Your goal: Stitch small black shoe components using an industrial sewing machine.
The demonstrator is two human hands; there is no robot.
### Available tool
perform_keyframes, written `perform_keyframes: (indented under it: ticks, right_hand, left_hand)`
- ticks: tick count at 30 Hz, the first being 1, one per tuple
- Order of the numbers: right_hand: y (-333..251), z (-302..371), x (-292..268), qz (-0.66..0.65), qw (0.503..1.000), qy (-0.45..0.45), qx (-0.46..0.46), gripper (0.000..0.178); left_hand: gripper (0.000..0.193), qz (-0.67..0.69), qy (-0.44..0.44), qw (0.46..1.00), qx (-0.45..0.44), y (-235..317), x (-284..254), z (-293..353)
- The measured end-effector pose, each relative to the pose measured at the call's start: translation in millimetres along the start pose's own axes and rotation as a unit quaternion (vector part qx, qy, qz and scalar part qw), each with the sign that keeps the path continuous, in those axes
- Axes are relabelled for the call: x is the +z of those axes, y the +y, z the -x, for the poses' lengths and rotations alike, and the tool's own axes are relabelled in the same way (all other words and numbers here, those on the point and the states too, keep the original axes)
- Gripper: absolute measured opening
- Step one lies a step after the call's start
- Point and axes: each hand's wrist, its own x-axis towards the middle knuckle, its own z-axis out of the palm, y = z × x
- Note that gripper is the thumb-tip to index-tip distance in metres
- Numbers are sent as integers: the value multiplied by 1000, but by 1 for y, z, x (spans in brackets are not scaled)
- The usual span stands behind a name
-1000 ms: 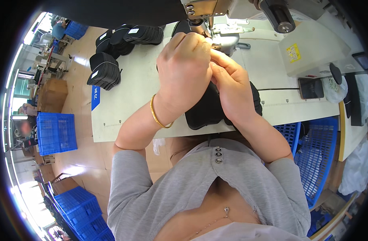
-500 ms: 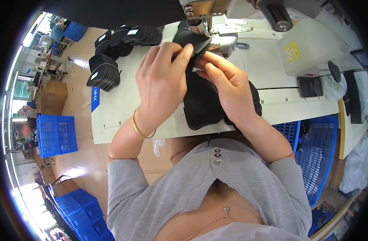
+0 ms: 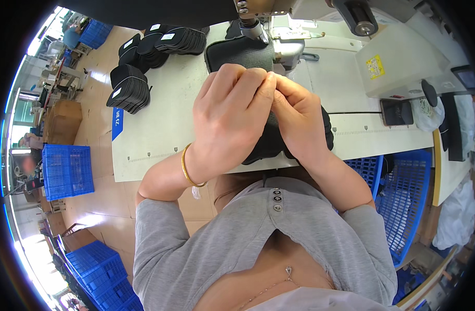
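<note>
A black padded fabric piece (image 3: 240,54) with a rounded corner lies under the foot of the sewing machine (image 3: 254,32). My left hand (image 3: 232,114) is closed at its near edge, knuckles up, and covers much of that edge. My right hand (image 3: 299,116) pinches at the same edge's right end, its fingertips meeting those of the left. What exactly lies between the fingertips is hidden. Below and between the hands, more black pieces (image 3: 271,137) rest at the table's front edge, partly covered by my hands.
Tied stacks of black pieces (image 3: 128,88) stand on the left of the white table (image 3: 165,124). A dark phone (image 3: 396,112) and a clear plastic bag (image 3: 429,111) lie at the right. Blue crates (image 3: 403,202) stand below the table's right side; another blue crate (image 3: 67,171) is on the floor at left.
My left hand has moved right and nearer to me, closing against the right fingertips. The fabric piece now lies flatter, its far left corner in sight. The view has shifted slightly.
</note>
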Motion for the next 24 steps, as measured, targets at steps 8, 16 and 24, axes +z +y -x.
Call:
perform_keyframes:
  ticks: [8, 16, 24]
  right_hand:
    - [4, -15, -2, -47, 999, 3, -17, 17]
    - [4, -19, -6, -71, 997, -20, 7, 27]
    - [-1, -16, -4, -63, 998, -2, -13, 24]
  left_hand:
    - [30, -24, 5, 1000, -13, -13, 16, -10]
    - [32, -17, 3, 999, -37, -13, 15, -7]
    - [39, 195, 83, 955, -210, -23, -1, 19]
